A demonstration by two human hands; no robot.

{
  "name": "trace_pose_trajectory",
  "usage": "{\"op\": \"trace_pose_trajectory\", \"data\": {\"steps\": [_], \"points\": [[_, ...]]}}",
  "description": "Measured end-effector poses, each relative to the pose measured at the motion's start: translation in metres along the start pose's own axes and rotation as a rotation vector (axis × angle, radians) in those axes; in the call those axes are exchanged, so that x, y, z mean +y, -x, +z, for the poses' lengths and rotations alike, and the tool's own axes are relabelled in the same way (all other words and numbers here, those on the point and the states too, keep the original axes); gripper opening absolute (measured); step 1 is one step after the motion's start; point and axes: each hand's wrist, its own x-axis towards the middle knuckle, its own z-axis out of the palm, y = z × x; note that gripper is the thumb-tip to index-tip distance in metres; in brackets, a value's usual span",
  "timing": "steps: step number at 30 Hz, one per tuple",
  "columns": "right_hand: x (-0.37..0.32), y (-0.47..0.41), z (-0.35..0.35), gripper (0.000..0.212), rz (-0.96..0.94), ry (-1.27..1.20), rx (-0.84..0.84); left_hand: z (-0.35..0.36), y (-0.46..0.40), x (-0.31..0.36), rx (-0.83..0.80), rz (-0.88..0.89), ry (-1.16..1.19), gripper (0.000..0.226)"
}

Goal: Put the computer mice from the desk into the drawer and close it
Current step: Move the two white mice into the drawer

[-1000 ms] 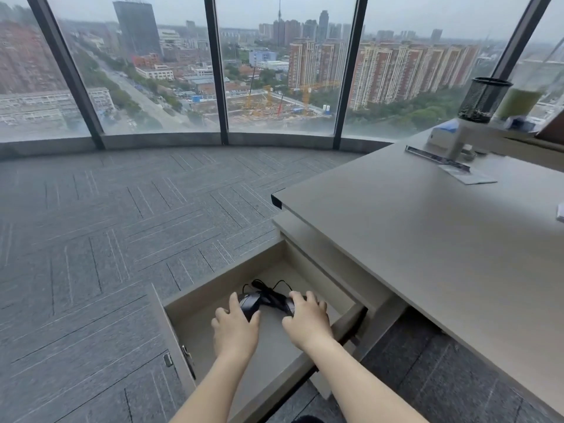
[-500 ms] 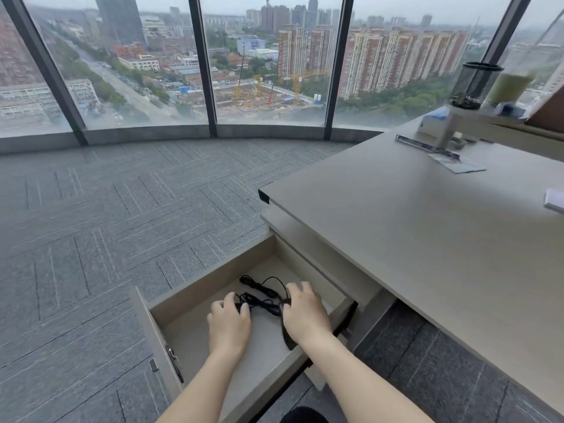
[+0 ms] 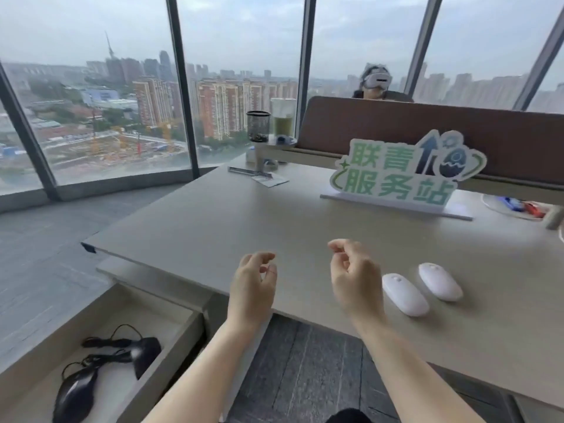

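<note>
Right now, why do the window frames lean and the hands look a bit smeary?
Head view: the wide-angle lens splays the window frames outward toward the edges. Both the left hand and right hand are softened by motion blur, while the white mice look sharper. Overcast daylight gives soft, faint shadows on the desk.

Pictured: beige desk (image 3: 213,215) bearing 2 white mice (image 3: 405,295) (image 3: 440,281), green sign (image 3: 406,174); open drawer (image 3: 171,303) holding 2 black mice (image 3: 76,395) (image 3: 146,352).

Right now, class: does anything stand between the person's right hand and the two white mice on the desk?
Nothing visible does. The right hand hangs empty over the desk, and only bare desktop lies between it and the nearer white mouse; the second white mouse lies just beyond.
</note>
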Motion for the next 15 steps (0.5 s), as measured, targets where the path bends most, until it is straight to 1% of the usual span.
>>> {"op": "trace_pose_trajectory", "data": {"steps": [3,5,6,9,11,13,15], "points": [[0.059,-0.013,-0.063,0.030,0.099,0.090,0.157,0.068,0.015,0.041,-0.186,0.038,0.026,0.028],[0.096,-0.020,-0.099,0.028,0.182,0.177,0.193,0.108,0.026,0.065,-0.301,0.029,0.020,0.034],[0.114,-0.024,-0.112,0.027,0.229,0.222,0.181,0.126,0.031,0.075,-0.344,0.026,0.013,0.037],[0.156,-0.031,-0.140,0.037,0.362,0.320,0.033,0.168,0.044,0.100,-0.417,0.016,-0.036,0.049],[0.172,-0.034,-0.146,0.046,0.425,0.328,-0.087,0.189,0.048,0.111,-0.426,0.003,-0.142,0.060],[0.180,-0.038,-0.147,0.056,0.457,0.340,-0.167,0.205,0.049,0.119,-0.411,-0.002,-0.291,0.069],[0.183,-0.044,-0.143,0.066,0.451,0.370,-0.214,0.216,0.048,0.123,-0.380,0.010,-0.389,0.066]]}}
